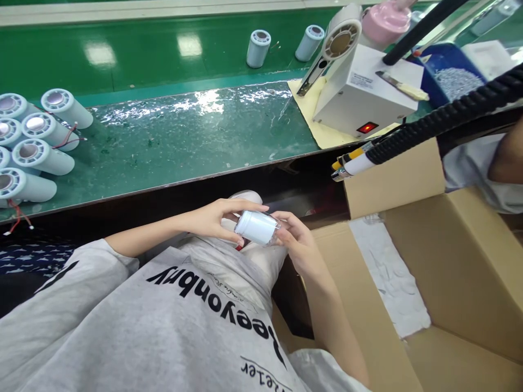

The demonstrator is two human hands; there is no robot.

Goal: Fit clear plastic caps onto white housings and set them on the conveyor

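Note:
Over my lap I hold a light blue cylinder (257, 227), lying on its side and slightly tilted. The fingers and thumb of my left hand (216, 218) close round its left end. At the other end, my right hand (296, 237) pinches what looks like clear film or a clear cover around the cylinder. A bit of red shows under my left fingertips; I cannot make out what it is. Similar light blue cylinders (43, 158) lie grouped at the bench's left, with slotted ring ends and thin red wires on some.
Two more cylinders (259, 49) stand on the green belt (143, 49) behind the bench (196, 136). A white machine (363, 90) with a lit red switch sits at the right. Below a black ribbed hose (445, 117) is an open cardboard box (449, 261). Another person's arm (506, 158) shows far right.

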